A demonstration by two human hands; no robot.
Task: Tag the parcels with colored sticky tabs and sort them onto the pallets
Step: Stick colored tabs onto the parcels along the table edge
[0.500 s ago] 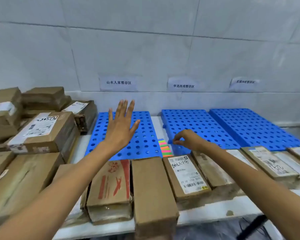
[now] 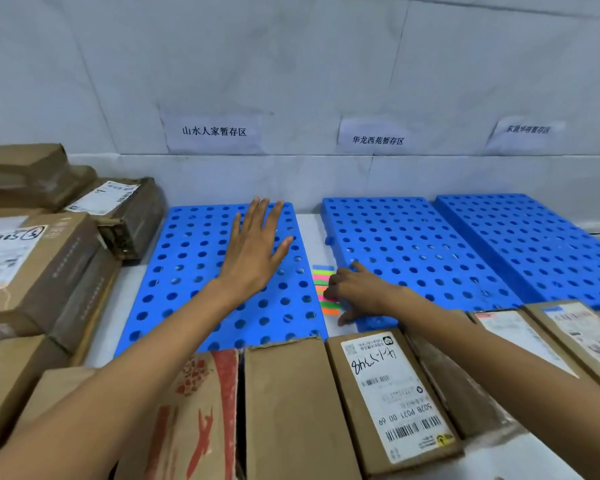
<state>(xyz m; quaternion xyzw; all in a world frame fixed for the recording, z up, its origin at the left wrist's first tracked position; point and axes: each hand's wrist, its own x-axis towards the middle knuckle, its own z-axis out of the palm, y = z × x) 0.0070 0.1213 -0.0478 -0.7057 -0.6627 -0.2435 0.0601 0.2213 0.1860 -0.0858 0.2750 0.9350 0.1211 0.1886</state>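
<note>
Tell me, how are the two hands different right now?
The left hand is open flat with straight fingers; the right hand has its fingers curled. The left hand lies over the left blue pallet; the right hand is down at the colored sticky tabs, in the gap between two pallets. Whether it pinches a tab is unclear. Both are bare and reach forward.

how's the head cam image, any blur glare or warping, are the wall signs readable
Head view: soft even light, no glare or hard shadows; the wide angle bows the wall seams and splays the blue pallets; left sign and middle sign read cleanly, right sign is smeared; parcels at the right edge are blurred, the near barcode label sharp.
</note>
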